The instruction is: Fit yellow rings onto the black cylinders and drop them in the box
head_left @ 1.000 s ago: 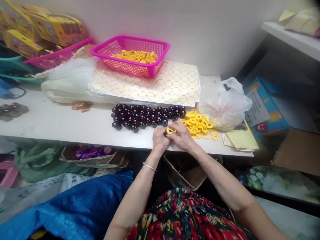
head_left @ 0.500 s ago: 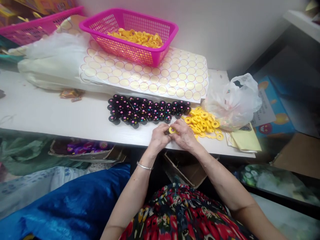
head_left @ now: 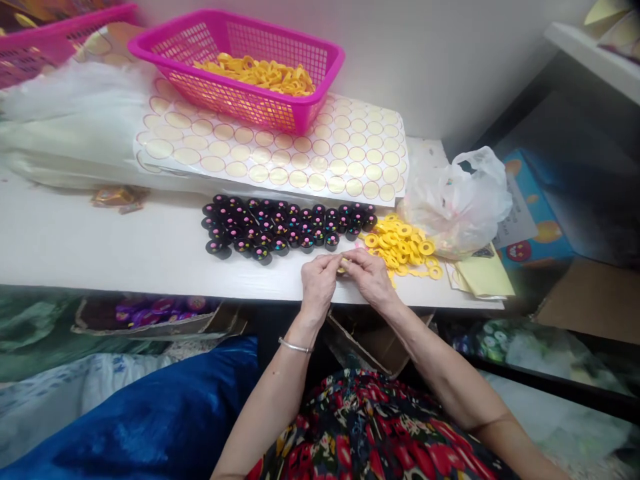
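My left hand (head_left: 319, 283) and my right hand (head_left: 371, 275) meet at the table's front edge, fingertips together around a small yellow ring piece (head_left: 343, 267), mostly hidden by the fingers. Both hands are closed on it. Just behind them stand rows of small black round pieces (head_left: 265, 223) with pink centres and coloured specks. Beside my right hand lies a loose pile of yellow rings (head_left: 403, 245).
A pink basket (head_left: 300, 115) of yellow rings sits on sheets of round stickers (head_left: 290, 160) at the back. A white plastic bag (head_left: 460, 200) and folded yellow paper (head_left: 483, 275) are at the right. Open cardboard boxes (head_left: 205, 325) lie below the table edge.
The fingers have closed further over the yellow ring piece, which shows less than before. The camera view has shifted slightly, and table items appear farther left.
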A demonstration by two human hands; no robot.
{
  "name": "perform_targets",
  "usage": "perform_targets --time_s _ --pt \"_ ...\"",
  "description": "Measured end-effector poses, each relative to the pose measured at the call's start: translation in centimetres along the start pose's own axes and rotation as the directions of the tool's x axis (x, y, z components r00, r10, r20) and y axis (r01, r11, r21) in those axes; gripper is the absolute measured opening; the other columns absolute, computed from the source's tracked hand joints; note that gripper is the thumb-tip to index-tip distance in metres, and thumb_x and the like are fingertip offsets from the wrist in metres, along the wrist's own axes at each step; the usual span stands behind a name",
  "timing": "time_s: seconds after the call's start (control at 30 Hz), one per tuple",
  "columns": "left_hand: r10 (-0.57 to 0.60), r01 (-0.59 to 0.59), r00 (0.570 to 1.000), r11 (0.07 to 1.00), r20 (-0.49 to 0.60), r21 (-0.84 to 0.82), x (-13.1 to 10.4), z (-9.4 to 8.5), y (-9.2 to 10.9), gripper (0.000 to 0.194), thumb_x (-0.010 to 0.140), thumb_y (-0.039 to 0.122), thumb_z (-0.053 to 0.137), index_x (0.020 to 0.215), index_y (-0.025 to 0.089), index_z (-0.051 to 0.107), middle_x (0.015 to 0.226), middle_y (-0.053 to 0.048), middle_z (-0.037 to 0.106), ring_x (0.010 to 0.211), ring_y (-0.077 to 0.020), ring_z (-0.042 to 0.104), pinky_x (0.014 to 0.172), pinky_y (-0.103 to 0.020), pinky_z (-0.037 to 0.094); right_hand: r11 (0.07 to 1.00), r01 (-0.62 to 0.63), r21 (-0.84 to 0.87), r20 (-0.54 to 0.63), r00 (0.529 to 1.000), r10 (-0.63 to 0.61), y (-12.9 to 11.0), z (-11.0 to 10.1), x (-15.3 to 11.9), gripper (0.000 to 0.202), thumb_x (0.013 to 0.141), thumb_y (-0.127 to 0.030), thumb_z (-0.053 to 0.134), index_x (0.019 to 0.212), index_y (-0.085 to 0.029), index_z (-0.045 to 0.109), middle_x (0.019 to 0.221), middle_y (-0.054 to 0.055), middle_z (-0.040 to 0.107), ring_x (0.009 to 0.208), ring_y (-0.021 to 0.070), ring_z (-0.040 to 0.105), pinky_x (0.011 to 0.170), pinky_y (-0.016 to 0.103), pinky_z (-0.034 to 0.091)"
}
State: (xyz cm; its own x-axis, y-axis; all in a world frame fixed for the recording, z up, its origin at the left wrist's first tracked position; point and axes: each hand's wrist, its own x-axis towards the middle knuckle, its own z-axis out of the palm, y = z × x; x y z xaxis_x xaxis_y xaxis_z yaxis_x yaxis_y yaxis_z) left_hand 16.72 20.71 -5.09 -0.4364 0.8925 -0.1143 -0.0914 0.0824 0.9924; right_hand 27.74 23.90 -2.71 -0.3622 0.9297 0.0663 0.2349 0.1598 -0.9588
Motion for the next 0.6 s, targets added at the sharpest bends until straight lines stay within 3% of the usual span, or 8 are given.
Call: perform_targets --time_s 0.1,0.3,0.6 --pt "-0.028 0.027 0.999 0.999 -0.022 -0.019 0.0 0.1 0.2 0.018 0.07 0.032 0.065 0.074 0.016 0.073 0.076 -0.004 0.067 0.072 -0.0153 0.061 0.065 -0.025 0.047 0.998 -0.066 -0.017 -0.068 0.996 0.065 0.1 0.4 0.1 0.022 0.079 -0.031 0.05 0.075 -0.016 0.066 0.075 0.004 0.061 0.075 0.0162 0.056 0.075 0.029 0.044" --pt "-0.047 0.047 0.997 0.999 -0.06 -0.001 0.1 0.5 -0.2 0.025 0.07 0.039 0.065 0.068 0.015 0.069 0.067 -0.003 0.065 0.065 -0.0138 0.058 0.061 -0.024 0.046 0.933 -0.322 0.162 -0.07 0.939 0.336 0.1 1.1 0.4 0.025 0.075 -0.039 0.054 0.068 -0.015 0.059 0.059 -0.001 0.052 0.048 0.0104 0.048 0.044 0.022 0.039" --pt "-0.032 0.042 0.994 0.995 -0.103 0.091 0.6 0.9 -0.6 0.02 0.071 0.034 0.063 0.064 0.015 0.066 0.061 0.001 0.06 0.06 -0.011 0.053 0.059 -0.022 0.043 0.869 -0.41 0.278 -0.057 0.896 0.441 -0.2 1.0 1.0 0.024 0.067 -0.037 0.059 0.064 -0.014 0.055 0.047 -0.004 0.047 0.037 0.0072 0.041 0.035 0.019 0.033"
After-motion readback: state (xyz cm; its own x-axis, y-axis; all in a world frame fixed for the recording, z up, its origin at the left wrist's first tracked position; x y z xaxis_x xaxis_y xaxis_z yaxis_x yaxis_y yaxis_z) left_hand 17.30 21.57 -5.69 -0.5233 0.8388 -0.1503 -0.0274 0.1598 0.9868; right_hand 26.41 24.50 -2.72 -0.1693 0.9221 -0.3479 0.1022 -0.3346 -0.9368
